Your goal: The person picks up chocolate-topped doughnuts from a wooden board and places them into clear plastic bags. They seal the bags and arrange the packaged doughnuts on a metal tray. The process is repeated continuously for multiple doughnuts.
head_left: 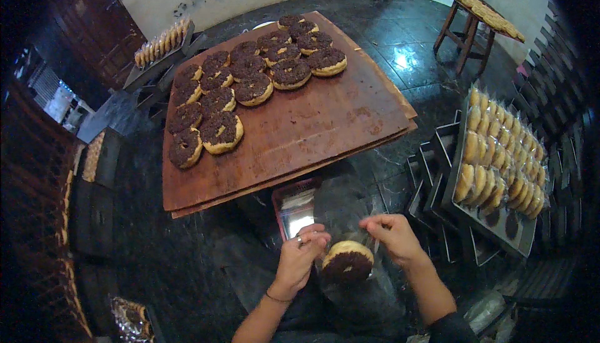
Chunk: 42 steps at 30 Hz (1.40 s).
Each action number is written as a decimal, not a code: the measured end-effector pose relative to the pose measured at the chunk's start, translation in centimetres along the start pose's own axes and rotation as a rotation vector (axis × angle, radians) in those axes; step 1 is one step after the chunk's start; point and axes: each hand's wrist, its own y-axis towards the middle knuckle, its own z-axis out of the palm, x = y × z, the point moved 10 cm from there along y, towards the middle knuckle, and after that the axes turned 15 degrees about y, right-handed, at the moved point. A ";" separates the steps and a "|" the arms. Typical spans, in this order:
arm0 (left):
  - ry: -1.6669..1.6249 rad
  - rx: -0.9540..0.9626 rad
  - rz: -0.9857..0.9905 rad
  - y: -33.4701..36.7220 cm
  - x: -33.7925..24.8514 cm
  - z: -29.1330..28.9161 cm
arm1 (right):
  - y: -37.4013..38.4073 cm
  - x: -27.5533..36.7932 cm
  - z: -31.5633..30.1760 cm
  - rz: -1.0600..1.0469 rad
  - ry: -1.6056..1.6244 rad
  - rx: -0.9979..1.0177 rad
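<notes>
At five o'clock in my view, a chocolate-topped doughnut [347, 265] sits, as far as I can tell, inside a clear bag [347, 230], its pale edge toward twelve. My left hand [298, 257], at six, pinches the film with bent fingers; my right hand [395, 235], at four, nips it on the other side between thumb and forefinger. So each grip is closed on thin plastic, neither on the doughnut itself.

I judge the step to be bagging: doughnut in, mouth probably not yet closed, though the film is too sheer to be sure. The next move seems to call for drawing the mouth together with light, even tension, so the topping doesn't smear.

Toward twelve, the wooden surface [312, 134] carries unwrapped doughnuts [253, 89], spread from nine round to twelve. At three, a tray [524, 237] holds rows of bagged doughnuts [494, 149], where this one likely belongs.
</notes>
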 end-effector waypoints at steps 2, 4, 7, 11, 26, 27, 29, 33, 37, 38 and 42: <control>0.171 -0.067 0.155 0.4 -2.1 -0.9 | 0.2 5.4 1.5 -0.307 -0.246 0.057; 0.325 -0.220 0.384 -1.1 -7.3 -0.9 | -1.6 8.4 2.1 -0.465 -0.391 0.027; 0.217 -0.251 0.161 -1.8 -2.2 -1.5 | -2.6 4.3 0.0 -0.445 -0.429 -0.073; 0.233 -0.524 0.252 -2.9 1.4 -3.0 | -5.9 3.2 1.4 -0.832 -0.816 -0.384; -0.121 0.016 0.125 -2.6 1.1 6.0 | -6.0 0.0 -1.0 -0.357 0.939 0.224; -0.037 0.117 0.174 -2.9 0.1 7.8 | -6.3 0.2 -2.1 -0.370 0.990 0.134; 0.119 0.323 0.294 -4.3 -2.1 11.3 | -7.8 0.8 -4.8 -0.407 1.089 -0.032; 0.221 0.267 0.482 -4.9 -4.9 9.8 | -16.9 8.9 -16.7 -0.979 0.844 -0.564; 0.253 0.086 0.269 -4.2 -2.0 6.3 | -21.7 13.2 -26.2 -1.236 0.123 -1.038; 0.269 0.116 0.232 -4.1 -1.1 6.6 | -20.8 13.2 -28.2 -1.168 -0.031 -1.130; 0.344 0.190 0.286 -4.1 -0.1 6.3 | -15.3 12.0 -30.4 -0.742 0.065 -0.862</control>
